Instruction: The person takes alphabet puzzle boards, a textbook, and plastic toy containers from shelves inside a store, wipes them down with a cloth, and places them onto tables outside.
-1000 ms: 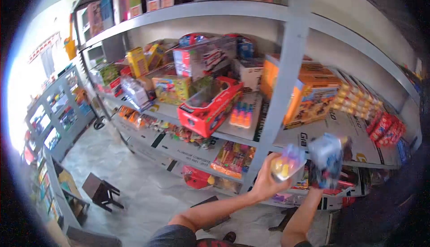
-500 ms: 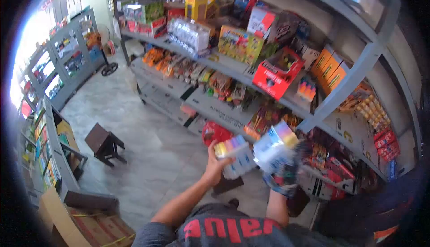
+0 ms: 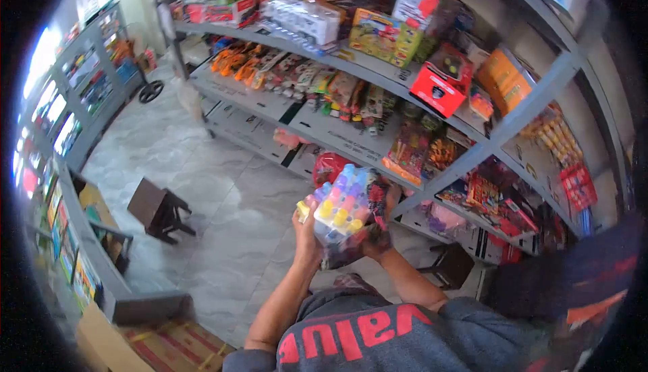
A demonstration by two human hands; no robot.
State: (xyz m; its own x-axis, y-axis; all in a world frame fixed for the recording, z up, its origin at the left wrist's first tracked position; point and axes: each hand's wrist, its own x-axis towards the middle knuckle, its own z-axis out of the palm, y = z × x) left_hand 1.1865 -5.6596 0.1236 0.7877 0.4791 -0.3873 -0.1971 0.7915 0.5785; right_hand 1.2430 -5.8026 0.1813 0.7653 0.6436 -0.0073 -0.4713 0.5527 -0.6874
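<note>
Both of my hands are raised in front of my chest around a bundle of small pastel-topped pieces (image 3: 341,207) in yellow, pink, purple and blue, which look like capped bottles in clear packs. My left hand (image 3: 307,232) grips its left side, thumb up beside a yellow cap. On the right side, my right hand (image 3: 375,242) is closed, its fingers partly hidden. A dark wrapped package with red print (image 3: 379,203) shows against the bundle near my right hand; its kind is unclear. Behind the bundle is a red round item (image 3: 329,168) by the lower shelf.
A grey metal shelf (image 3: 466,159) full of boxed and bagged toys stands ahead and to the right. Brown stools (image 3: 156,207) sit on the tiled floor. An open cardboard box (image 3: 169,341) is at lower left, near a low display case (image 3: 94,264).
The two packs, held apart before, are now together in one bundle with their coloured tops turned toward me. My right hand has moved left, and the view has shifted slightly.
</note>
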